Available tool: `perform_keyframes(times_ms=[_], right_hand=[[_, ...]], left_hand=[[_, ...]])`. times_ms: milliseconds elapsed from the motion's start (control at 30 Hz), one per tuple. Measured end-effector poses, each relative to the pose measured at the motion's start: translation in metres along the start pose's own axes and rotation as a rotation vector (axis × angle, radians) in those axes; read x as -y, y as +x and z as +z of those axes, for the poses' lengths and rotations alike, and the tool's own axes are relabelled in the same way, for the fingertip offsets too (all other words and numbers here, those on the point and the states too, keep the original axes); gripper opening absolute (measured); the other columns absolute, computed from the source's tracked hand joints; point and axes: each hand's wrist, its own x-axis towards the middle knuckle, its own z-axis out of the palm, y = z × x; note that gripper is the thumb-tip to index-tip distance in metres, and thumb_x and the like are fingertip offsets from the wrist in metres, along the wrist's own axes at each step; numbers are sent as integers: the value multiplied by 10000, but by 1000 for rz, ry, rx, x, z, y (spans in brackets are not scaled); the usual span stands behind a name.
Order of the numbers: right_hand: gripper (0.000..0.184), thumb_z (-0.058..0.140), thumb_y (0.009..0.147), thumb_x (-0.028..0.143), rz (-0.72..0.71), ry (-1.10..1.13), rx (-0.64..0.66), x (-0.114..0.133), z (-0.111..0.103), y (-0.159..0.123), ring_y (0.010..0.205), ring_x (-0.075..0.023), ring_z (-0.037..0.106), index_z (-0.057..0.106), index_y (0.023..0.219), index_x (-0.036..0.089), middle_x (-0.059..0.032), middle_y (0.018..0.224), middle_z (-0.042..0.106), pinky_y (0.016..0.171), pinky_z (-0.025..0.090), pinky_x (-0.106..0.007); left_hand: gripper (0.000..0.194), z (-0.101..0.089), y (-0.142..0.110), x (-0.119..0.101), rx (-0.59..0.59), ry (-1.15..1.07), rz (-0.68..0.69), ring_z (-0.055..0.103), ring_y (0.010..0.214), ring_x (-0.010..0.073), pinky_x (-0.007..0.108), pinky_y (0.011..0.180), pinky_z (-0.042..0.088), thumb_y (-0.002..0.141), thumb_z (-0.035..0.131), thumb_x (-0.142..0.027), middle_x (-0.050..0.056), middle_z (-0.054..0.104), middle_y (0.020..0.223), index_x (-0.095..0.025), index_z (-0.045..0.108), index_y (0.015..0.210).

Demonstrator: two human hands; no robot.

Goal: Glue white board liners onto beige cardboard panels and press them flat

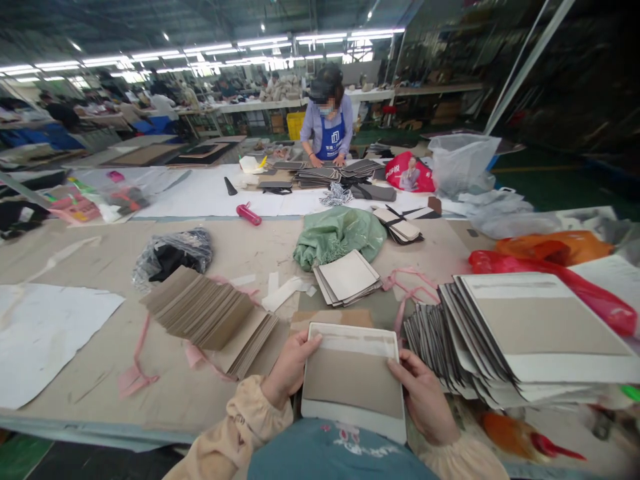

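The left hand (pixel 289 368) and right hand (pixel 429 398) pinch opposite sides of a white-edged panel (pixel 353 382) near the torso, seemingly a holding step; moving it level would call for coordinated grips.

Loose peach-beige sleeves (pixel 225 427) with gathered cuffs, and a teal garment (pixel 330 453) printed with white and pink markings.

white logo (pixel 335 137) on blue apron (pixel 330 148), lettering unreadable
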Motion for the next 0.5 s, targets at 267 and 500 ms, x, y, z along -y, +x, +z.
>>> perform_keyframes(times_ms=[267, 500], right_hand=[[396, 709, 721, 432, -207, -170, 13, 12, 10, 7, 903, -216, 582, 620, 1027, 197, -68, 989, 660, 776, 463, -304], [394, 653, 747, 494, -267, -336, -47, 11, 17, 14, 813, -216, 585, 660, 972, 171, -61, 897, 678, 702, 465, -290]], left_hand=[[373, -3, 4, 2, -20, 47, -51, 636, 644, 171, 282, 644, 495, 726, 716, -383, 91, 706, 804, -108, 653, 969], [377, -1, 2, 1, -21, 59, -53, 653, 673, 194, 280, 628, 497, 749, 699, -354, 94, 715, 816, -106, 645, 1028]])
